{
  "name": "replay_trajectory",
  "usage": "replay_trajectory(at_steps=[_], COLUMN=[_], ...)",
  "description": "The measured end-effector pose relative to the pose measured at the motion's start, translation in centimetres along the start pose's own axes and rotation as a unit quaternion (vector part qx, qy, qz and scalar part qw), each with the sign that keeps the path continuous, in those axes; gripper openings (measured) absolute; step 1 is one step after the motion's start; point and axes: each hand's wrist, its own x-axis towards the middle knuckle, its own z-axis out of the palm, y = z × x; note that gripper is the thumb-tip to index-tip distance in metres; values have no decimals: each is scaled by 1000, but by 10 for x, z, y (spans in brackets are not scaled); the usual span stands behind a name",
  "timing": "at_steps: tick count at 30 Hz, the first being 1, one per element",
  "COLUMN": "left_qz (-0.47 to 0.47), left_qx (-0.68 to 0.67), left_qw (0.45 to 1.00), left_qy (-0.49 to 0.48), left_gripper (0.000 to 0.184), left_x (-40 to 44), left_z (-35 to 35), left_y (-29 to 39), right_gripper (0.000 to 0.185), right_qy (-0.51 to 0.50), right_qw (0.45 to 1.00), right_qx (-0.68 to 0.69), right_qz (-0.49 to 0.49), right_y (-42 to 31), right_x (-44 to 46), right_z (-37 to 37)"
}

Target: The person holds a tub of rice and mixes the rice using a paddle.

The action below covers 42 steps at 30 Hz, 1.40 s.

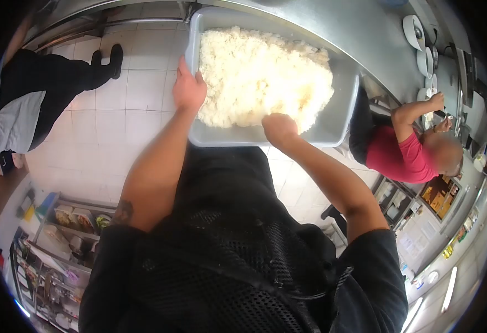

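Observation:
A large pale grey plastic tub (339, 119) in front of my body holds a broad heap of white cooked rice (265, 77). On the tub's left side, my left hand (189, 91) grips the rim. My right hand (280, 129) is closed in a fist at the near edge of the rice, inside the tub's near wall. Whatever lies in that fist, if anything, is hidden from view.
A steel counter (343, 28) runs behind the tub, with white bowls (414, 33) further right. A co-worker in a red shirt (399, 152) stands at right, and a person in dark clothes (60, 80) at left. Stocked shelves (60, 261) stand at lower left.

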Motion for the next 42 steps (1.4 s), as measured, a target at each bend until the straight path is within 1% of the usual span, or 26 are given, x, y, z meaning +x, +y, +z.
replay_trajectory(at_steps=[3,5,7,9,10,11,13,14,15,17,18,19,22,24,25,26,28,29,31,33,34,35,38,39,41,42], left_qz=[-16,-4,5,11,17,-6,-28,-21,-13,-14,-18,-23,-6,-4,0,-12,-14,8,26,4,5,1,-2,5,7,6], left_qx=[5,1,-1,4,6,0,-5,3,10,7,4,6,2,12,6,11,12,13,14,2,0,1,-2,-9,-10,-13], left_qw=[1000,1000,1000,1000,1000,1000,999,1000,1000,1000,1000,1000,1000,1000,1000,1000,1000,1000,999,1000,1000,1000,1000,1000,1000,1000], left_qy=[-7,-3,13,12,9,-5,-28,-23,-15,-12,-9,-7,-4,-3,0,-5,-3,20,41,12,15,11,10,9,13,18], left_gripper=[71,71,72,72,72,72,72,72,72,71,71,71,71,71,71,71,72,70,68,67,67,66,66,66,66,66], left_x=[0,-1,3,0,0,0,-1,1,2,3,2,1,0,1,2,0,3,4,0,-2,-2,-2,-3,-4,-3,-2], left_z=[1,2,2,0,-3,-5,-1,-1,0,1,0,-1,-1,0,0,-1,1,5,6,0,0,0,-3,-3,0,3], left_y=[2,-1,-1,-1,0,4,8,5,3,3,2,2,2,3,6,7,5,-1,-4,3,4,3,1,1,-1,-2], right_gripper=[30,52,72,69,63,58,52,43,43,19,13,13,18,23,24,24,18,18,22,29,35,40,42,36,24,24], right_qy=[-2,13,-15,-25,4,32,11,-128,-129,-217,-225,-230,-223,-223,-163,-155,-112,-61,18,4,50,-20,-92,-90,-120,-120], right_qw=[999,995,992,988,982,973,958,897,896,776,748,749,709,654,678,681,824,826,839,855,892,878,809,777,762,761], right_qx=[27,89,107,139,183,226,285,401,404,555,584,582,630,693,696,695,506,531,521,510,449,473,549,591,601,602], right_qz=[41,42,59,69,52,38,37,133,134,207,223,220,225,207,171,171,228,180,154,92,13,75,188,198,209,210], right_y=[13,31,33,36,51,67,100,99,101,105,100,92,82,74,55,25,-26,-31,-31,3,26,38,77,90,110,112], right_x=[6,-12,-26,-47,-58,-70,-75,-79,-71,-46,-29,-21,-7,7,14,13,4,3,-38,-59,-66,-80,-94,-93,-85,-74], right_z=[25,37,46,26,23,21,13,-19,-14,8,22,18,17,32,41,34,17,48,33,43,50,24,-10,-12,-15,-10])
